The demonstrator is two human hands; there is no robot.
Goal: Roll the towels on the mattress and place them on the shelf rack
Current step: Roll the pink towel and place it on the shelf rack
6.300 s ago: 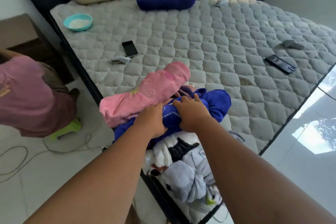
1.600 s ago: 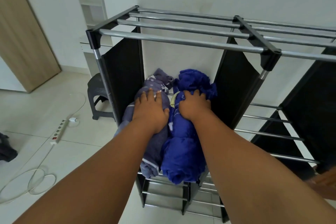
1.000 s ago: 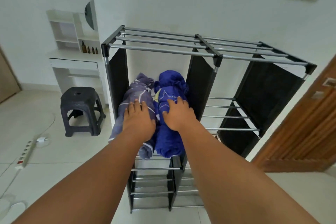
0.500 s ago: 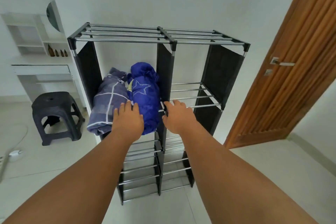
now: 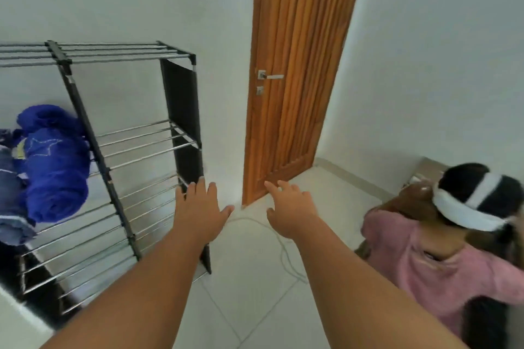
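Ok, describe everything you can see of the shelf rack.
The shelf rack is a black frame with silvery metal bars as tiers and black, fabric-like side panels; a post splits it into two columns. It stands upright by the white wall on the pale tiled floor, its left part cut off by the picture's edge. A rolled blue towel and a grey-blue towel lie side by side on a middle tier of the left column.

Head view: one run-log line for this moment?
left hand: open, empty | right hand: open, empty | rolled deep-blue star-print towel: on black-and-chrome metal shelf rack, beside rolled grey-blue towel
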